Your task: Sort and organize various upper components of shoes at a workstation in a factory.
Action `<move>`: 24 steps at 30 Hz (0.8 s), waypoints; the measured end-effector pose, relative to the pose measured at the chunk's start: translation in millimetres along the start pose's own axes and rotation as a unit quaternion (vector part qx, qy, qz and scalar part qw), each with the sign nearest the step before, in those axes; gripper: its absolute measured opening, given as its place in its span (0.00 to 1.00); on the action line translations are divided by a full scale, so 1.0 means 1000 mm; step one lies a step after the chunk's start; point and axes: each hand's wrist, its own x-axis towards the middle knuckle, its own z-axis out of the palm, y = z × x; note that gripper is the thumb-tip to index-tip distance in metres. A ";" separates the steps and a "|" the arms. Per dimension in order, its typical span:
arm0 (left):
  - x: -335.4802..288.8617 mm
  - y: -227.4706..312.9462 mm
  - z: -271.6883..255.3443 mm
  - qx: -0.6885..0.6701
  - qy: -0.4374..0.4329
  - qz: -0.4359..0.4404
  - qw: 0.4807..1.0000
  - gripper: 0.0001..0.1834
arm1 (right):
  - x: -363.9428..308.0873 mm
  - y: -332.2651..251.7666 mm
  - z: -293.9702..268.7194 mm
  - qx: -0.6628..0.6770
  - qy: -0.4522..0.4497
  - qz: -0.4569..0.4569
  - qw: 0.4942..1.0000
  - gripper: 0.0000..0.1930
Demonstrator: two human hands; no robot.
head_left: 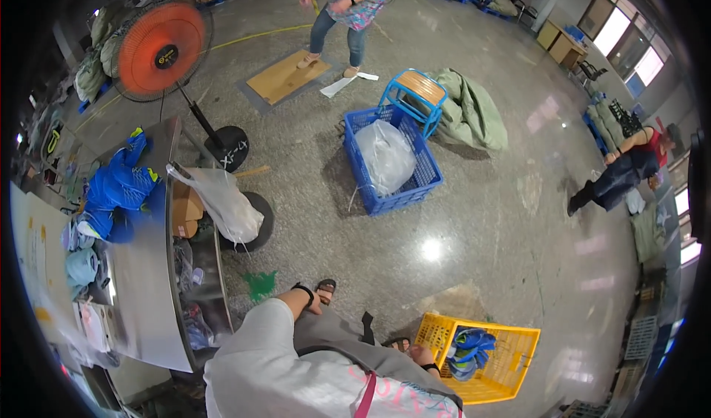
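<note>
My left hand [315,308] hangs by my grey apron, with a dark band on the wrist; its fingers are too small and partly hidden to read. Close against the left side of a yellow plastic crate [511,366] is my right hand [422,355]. Whether its fingers grip the crate's edge cannot be made out. Inside that crate lie several blue shoe uppers [471,350] with pale green parts. More blue shoe uppers [122,181] are heaped on the metal-topped table [144,292] to my left.
A blue crate [404,201] holding a white plastic bag stands ahead, beside a blue-framed stool [421,92] and green sacking [470,110]. An orange fan [164,51] rises at the left. One person [352,10] stands at the far side, another [629,162] at the right.
</note>
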 end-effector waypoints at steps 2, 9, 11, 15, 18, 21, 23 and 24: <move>0.001 0.025 0.006 -0.007 -0.010 -0.027 1.000 0.34 | 0.008 0.022 -0.010 0.074 -0.009 -0.022 0.997 0.13; 0.015 0.194 0.020 0.081 -0.194 0.075 0.975 0.33 | -0.002 0.181 0.023 0.186 0.021 0.002 0.982 0.12; 0.032 0.230 0.027 0.150 -0.255 0.077 0.952 0.33 | -0.015 0.244 0.045 0.199 0.013 0.090 0.976 0.11; 0.063 0.250 0.075 0.190 -0.276 0.018 0.942 0.35 | -0.010 0.368 0.059 0.029 -0.173 0.167 0.970 0.11; 0.069 0.276 0.063 0.148 -0.277 0.075 0.947 0.36 | -0.042 0.455 0.075 -0.092 -0.157 0.160 0.970 0.13; 0.033 0.250 0.077 0.035 -0.228 0.004 0.973 0.38 | -0.007 0.386 0.001 0.132 0.008 0.265 0.955 0.14; 0.047 0.250 0.083 0.034 -0.235 -0.005 0.971 0.39 | -0.020 0.389 -0.017 0.266 -0.009 0.410 0.872 0.15; 0.047 0.284 0.060 0.043 -0.278 -0.027 0.959 0.40 | -0.027 0.400 -0.009 0.267 -0.005 0.430 0.863 0.15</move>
